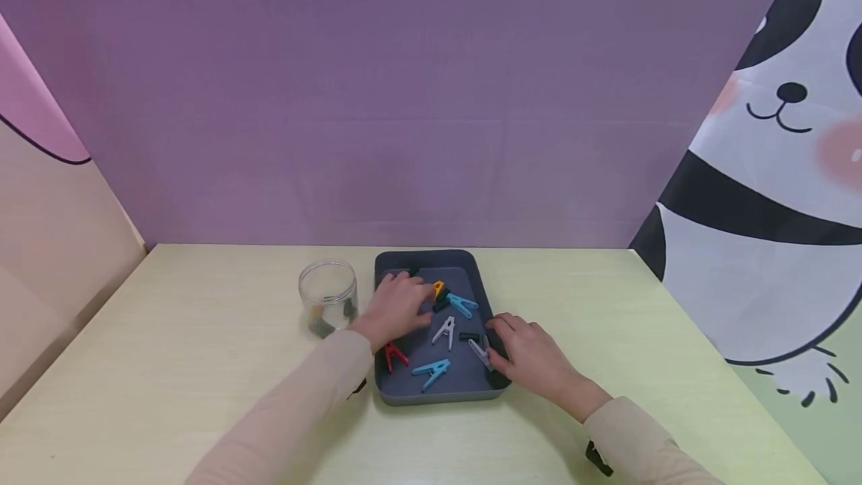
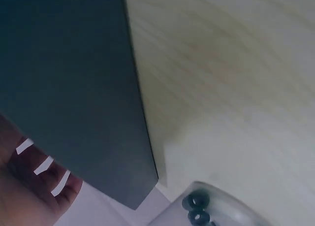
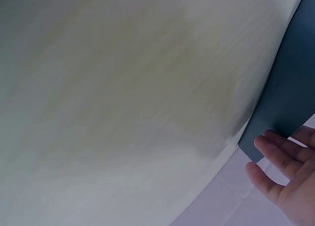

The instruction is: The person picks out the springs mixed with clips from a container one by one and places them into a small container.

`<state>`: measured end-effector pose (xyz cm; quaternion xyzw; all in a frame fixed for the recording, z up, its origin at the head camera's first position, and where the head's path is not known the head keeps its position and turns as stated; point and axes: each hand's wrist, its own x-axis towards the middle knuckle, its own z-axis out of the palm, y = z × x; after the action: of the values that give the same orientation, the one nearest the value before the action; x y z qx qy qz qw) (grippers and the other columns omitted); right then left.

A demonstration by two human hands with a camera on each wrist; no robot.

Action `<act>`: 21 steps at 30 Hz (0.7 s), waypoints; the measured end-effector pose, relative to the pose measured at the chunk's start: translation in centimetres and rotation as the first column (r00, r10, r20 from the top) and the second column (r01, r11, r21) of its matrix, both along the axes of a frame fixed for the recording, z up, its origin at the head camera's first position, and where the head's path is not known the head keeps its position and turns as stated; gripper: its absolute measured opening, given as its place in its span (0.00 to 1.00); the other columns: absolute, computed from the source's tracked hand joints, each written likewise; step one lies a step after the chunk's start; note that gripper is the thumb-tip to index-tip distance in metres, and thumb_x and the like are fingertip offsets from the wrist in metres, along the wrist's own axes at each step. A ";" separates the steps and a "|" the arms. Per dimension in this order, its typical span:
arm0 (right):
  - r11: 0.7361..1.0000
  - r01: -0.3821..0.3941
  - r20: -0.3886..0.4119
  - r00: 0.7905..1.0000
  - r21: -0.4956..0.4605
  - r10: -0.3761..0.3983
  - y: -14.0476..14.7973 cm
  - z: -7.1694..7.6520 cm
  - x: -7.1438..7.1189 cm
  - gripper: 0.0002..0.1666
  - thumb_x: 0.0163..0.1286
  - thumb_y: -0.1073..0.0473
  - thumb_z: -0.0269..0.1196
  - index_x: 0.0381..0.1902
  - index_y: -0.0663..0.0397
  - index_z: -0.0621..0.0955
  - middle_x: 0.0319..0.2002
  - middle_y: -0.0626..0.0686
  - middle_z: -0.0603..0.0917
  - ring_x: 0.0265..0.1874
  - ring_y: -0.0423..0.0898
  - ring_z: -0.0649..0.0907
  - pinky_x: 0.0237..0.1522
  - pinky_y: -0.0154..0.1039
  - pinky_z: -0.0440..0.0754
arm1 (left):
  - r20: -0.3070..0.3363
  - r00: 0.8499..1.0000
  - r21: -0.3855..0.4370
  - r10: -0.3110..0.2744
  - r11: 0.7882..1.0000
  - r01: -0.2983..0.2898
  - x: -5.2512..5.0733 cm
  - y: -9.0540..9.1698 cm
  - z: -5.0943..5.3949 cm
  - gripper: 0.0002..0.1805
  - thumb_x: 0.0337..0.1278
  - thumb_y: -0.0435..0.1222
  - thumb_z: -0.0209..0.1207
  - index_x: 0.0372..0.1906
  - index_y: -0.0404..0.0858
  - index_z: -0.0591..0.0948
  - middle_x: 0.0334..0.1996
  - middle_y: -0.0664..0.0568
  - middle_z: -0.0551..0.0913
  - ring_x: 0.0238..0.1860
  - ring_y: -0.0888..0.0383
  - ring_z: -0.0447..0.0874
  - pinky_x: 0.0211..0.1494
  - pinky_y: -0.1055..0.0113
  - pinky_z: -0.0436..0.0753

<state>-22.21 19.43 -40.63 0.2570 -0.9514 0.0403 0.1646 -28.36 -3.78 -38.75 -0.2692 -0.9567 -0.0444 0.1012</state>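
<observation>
My left hand (image 1: 397,307) reaches over the far left part of a dark grey tray (image 1: 431,400), its thumb apart from the other fingers. Just beyond its fingertips lies a small dark piece (image 1: 413,272), partly hidden. My right hand (image 1: 532,354) is at the tray's right rim, thumb and index finger apart above a grey clothespin (image 1: 480,354). In the right wrist view its outer fingers (image 3: 278,154) lie by the tray's outer wall. Inside are a red clothespin (image 1: 396,356), two blue clothespins (image 1: 432,371), a white one (image 1: 444,331) and a yellow one (image 1: 438,288).
A clear round jar (image 1: 328,292) with dark pieces inside stands left of the tray. Near the grey clothespin lies a black coiled piece (image 1: 469,337). The pale wooden table (image 1: 222,365) meets a purple backdrop (image 1: 390,133) at its far edge.
</observation>
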 end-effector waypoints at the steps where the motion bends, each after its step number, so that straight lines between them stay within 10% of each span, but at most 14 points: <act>1: 1.000 0.002 0.002 1.000 0.000 -0.002 0.0 0.0 0.0 0.20 0.57 0.52 0.61 0.44 0.57 0.77 0.45 0.52 0.80 0.43 0.47 0.79 0.40 0.44 0.78 | 0.001 1.000 -0.002 0.005 1.000 -0.005 -0.1 0.2 0.0 0.14 0.49 0.48 0.62 0.42 0.50 0.81 0.42 0.56 0.82 0.41 0.54 0.75 0.48 0.57 0.73; 21: 1.000 -0.009 -0.011 1.000 -0.012 0.009 0.0 0.1 0.0 0.19 0.57 0.53 0.62 0.44 0.58 0.78 0.44 0.52 0.80 0.42 0.46 0.80 0.39 0.44 0.78 | -0.008 0.997 -0.064 0.077 0.995 -0.078 -1.1 1.8 -0.8 0.13 0.49 0.50 0.61 0.38 0.50 0.80 0.37 0.57 0.82 0.37 0.55 0.74 0.43 0.61 0.72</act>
<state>-22.17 19.39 -40.51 0.2603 -0.9491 0.0454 0.1714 -29.48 -1.98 -39.55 -0.2351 -0.9671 -0.0090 0.0968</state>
